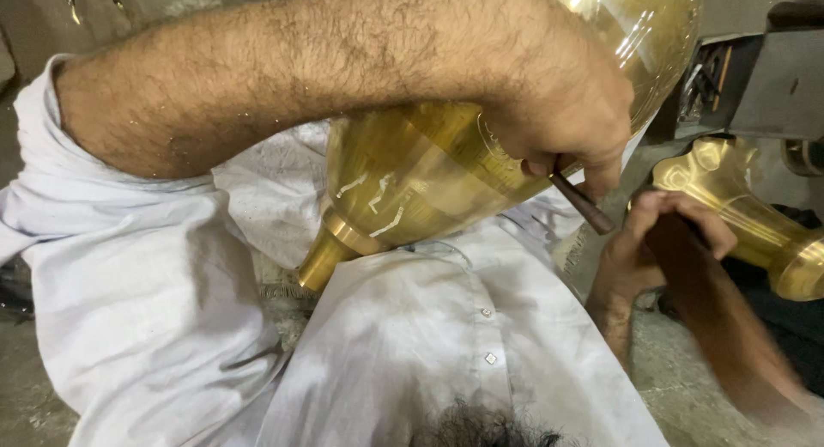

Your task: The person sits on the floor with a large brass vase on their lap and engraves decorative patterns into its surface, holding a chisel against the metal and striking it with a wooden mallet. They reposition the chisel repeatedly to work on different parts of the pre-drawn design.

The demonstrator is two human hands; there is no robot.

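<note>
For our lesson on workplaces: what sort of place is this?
Probably a metalworking workshop: a large brass vessel, a chisel-like tool in the left hand, and a second brass piece nearby.

a second brass vessel (755,215), fluted and shiny, lies on its side at the right edge, its flared rim toward the lower right. behind it stands a dark grey metal block (777,78) with small tools tucked in a shadowed gap beside it. the floor (678,370) below is grey, dusty concrete, and a white shirt (429,327) fills the foreground.
</note>
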